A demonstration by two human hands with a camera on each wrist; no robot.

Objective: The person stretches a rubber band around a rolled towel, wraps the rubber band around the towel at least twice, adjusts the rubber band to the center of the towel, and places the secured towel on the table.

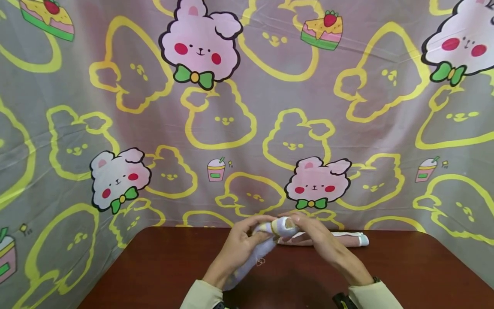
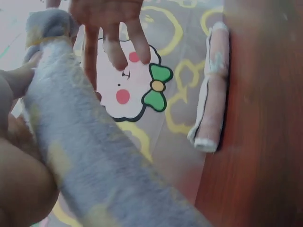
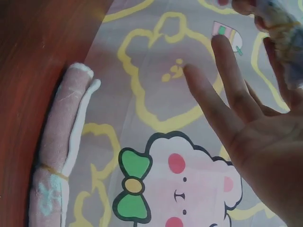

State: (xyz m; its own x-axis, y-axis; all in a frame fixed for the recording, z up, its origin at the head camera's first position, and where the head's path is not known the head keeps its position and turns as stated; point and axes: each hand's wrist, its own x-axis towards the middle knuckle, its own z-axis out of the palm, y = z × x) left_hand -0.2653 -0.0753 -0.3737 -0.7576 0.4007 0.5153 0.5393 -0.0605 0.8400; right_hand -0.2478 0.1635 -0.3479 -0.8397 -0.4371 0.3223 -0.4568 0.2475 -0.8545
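Note:
A rolled towel, pale lavender with yellow patches, slants up between both hands over the table. My left hand grips it near its upper end, thumb across the front. Close to that end a thin yellowish elastic band circles the roll. At the top end, my right hand pinches the roll between thumb and forefinger. The other fingers of that hand are spread straight, away from the towel. A thin pale strand dangles below the left hand.
A second rolled towel, pink with a white edge and a band round its middle, lies at the table's back edge, partly behind the right hand in the head view. The dark red-brown table meets a cartoon-printed curtain at the back.

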